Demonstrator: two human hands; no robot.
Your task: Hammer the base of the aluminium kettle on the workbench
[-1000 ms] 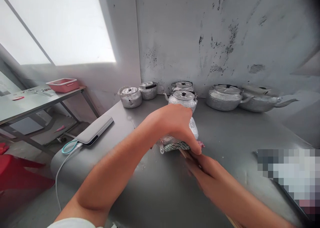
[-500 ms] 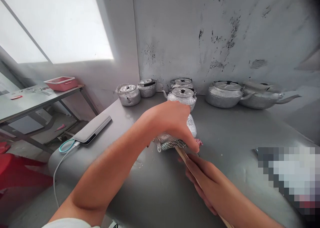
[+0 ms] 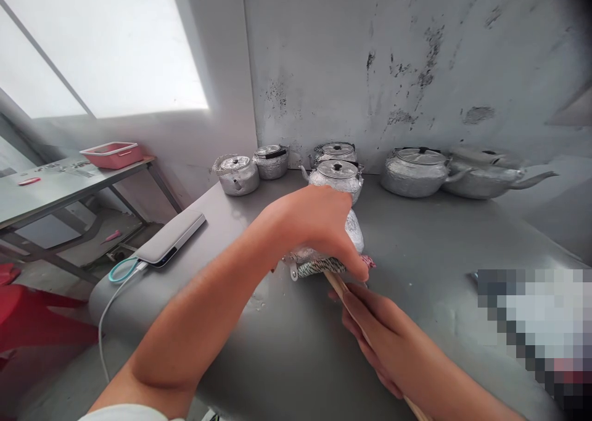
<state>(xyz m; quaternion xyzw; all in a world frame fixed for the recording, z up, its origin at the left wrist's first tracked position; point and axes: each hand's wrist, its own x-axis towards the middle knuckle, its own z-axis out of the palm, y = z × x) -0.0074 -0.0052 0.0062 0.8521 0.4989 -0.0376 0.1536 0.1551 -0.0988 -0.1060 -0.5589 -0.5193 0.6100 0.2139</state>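
My left hand (image 3: 324,220) curls over a silver kettle (image 3: 354,231), thumb down near its handle, and hides much of it. The handle is wrapped in black-and-white patterned cord (image 3: 319,266), with a bit of red cord (image 3: 369,261) by my thumb. In my right hand (image 3: 377,328), fingers closed, is a long wooden stick (image 3: 340,283). Its upper end meets the wrapped handle under my left hand; whether it goes on beyond is hidden. Right behind the held kettle stands another lidded kettle (image 3: 340,177).
More dented kettles line the wall: one at left (image 3: 238,177), one beside it (image 3: 272,164), two at right (image 3: 414,174). A grey power bank (image 3: 173,239) with a white cable lies on the left of the grey table (image 3: 277,359). A pink basket (image 3: 113,156) sits on a side table; a red stool (image 3: 41,316) stands below.
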